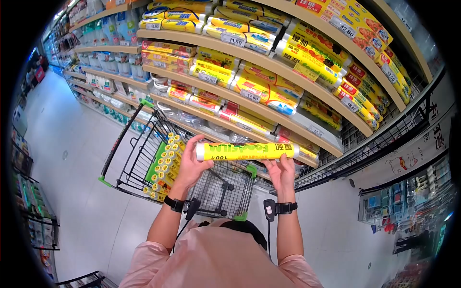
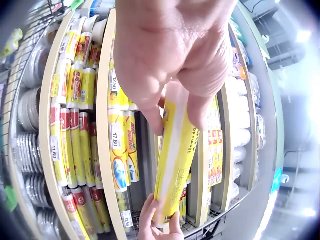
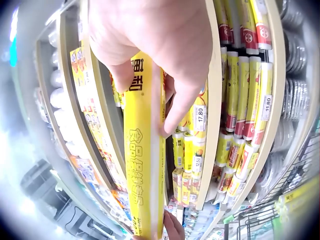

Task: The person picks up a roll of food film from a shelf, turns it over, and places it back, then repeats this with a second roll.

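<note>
A yellow roll of food film (image 1: 247, 151), printed with green and black lettering, lies level between both hands in front of the shelves. My left hand (image 1: 191, 165) grips one end, thumb and fingers on opposite sides in the left wrist view. At the other end, my right hand (image 1: 280, 175) holds the roll between thumb and fingers, as the right wrist view shows. Below the hands stands a wire shopping cart (image 1: 230, 201) with green corners. Many similar yellow rolls (image 1: 168, 161) are stacked at its left side, their round ends facing up.
Curved shelves (image 1: 269, 60) ahead carry rows of yellow film rolls and boxes with price tags. Plastic tubs (image 1: 113, 62) fill shelves at the left. A low printed panel (image 1: 408, 153) runs along the right, and pale tiled floor (image 1: 91, 192) surrounds the cart.
</note>
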Action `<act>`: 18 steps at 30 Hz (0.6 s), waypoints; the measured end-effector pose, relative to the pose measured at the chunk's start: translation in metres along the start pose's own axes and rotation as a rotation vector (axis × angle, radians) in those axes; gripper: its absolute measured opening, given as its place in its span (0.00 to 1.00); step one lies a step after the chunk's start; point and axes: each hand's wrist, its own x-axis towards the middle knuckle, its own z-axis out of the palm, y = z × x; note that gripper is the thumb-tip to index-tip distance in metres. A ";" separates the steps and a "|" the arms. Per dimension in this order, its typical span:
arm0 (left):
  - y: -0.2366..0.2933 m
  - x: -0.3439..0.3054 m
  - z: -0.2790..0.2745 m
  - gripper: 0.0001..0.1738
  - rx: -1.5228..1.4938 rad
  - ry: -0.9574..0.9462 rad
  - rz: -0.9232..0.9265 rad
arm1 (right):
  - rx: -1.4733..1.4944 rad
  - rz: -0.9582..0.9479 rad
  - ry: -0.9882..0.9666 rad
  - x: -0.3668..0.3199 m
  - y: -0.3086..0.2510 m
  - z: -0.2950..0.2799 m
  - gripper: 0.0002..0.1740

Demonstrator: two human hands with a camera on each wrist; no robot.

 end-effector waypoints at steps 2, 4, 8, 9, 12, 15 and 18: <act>-0.010 0.003 -0.007 0.35 -0.057 0.042 -0.020 | 0.029 -0.021 -0.031 -0.002 0.000 0.000 0.19; -0.012 0.006 -0.011 0.36 0.030 0.053 -0.018 | 0.045 -0.043 -0.053 -0.004 -0.002 0.006 0.20; 0.001 0.001 -0.003 0.38 0.062 -0.008 -0.027 | 0.067 0.040 -0.110 -0.007 -0.009 0.010 0.25; 0.001 0.000 -0.002 0.38 0.088 -0.030 -0.004 | 0.071 0.092 -0.111 -0.007 -0.010 0.004 0.26; 0.001 0.001 0.002 0.40 0.234 -0.097 0.096 | 0.065 0.107 -0.038 -0.003 -0.006 -0.012 0.22; 0.002 -0.001 0.015 0.38 0.066 -0.042 0.057 | 0.011 0.028 0.015 -0.005 -0.005 -0.014 0.20; -0.013 0.004 0.006 0.37 0.080 -0.017 0.069 | -0.017 -0.033 0.020 -0.011 -0.002 -0.013 0.21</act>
